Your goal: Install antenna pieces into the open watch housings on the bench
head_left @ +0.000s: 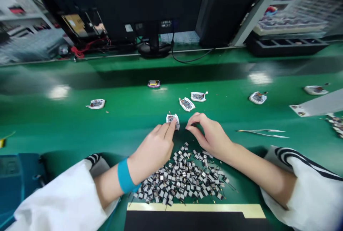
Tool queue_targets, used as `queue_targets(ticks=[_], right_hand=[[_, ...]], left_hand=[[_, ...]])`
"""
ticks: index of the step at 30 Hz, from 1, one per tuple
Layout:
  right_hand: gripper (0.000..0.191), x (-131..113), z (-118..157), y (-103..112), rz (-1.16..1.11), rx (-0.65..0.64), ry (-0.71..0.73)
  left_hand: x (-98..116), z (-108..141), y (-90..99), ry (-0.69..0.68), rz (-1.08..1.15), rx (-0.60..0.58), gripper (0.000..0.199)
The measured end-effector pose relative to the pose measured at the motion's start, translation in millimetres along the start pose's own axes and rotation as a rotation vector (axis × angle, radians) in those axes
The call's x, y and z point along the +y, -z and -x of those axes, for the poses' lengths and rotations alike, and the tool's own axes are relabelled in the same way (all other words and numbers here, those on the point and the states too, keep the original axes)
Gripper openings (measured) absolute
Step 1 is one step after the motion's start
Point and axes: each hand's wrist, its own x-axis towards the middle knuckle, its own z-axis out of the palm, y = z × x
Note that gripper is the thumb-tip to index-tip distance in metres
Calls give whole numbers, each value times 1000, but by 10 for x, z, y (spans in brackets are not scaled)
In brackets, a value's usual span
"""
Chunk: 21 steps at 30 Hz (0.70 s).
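Observation:
My left hand [157, 145], with a blue wrist strap [125, 176], is closed at a small white watch case [171, 118] with electronics inside. A fingertip rests on the case's top; my thumb is hidden. Just to the right, my right hand [209, 131] makes a pinch above the table, thumb against forefinger. Something tiny and dark may be at the fingertips, too small to name. Below both hands spreads a pile of small silver-and-black parts with short leads [184, 181]. Two more white watch cases, one nearer [187, 104] and one farther [198, 96], lie beyond my hands.
Tweezers [262, 133] lie right of my right hand. Other cases sit at left [97, 104], back [153, 84] and right [258, 98] on the green table [128, 106]. A monitor stand [154, 45] is behind, a blue bin [18, 184] at left, a black-and-cream board [195, 207] in front.

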Motion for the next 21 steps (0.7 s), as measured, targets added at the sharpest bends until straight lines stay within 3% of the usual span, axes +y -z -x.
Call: queue_targets(ticks=[3,6,11,15,21], right_hand=[[6,47,12,21,86,-61,-109],[6,89,-34,12,126,-116,-123],[5,76,-121,-47,212,-181,33],[9,51,-124,-133,311,-205,159],[8,-66,-143,-194,533,-175,266]], left_hand=[[1,18,34,84,222,-17,48],[-96,-3,71,131,378,3,53],[-310,-33,-7,164,508,-88,73],[-382,-21,-120,231,540,-54,60],[-361,-21,-151,275,626,9,61]])
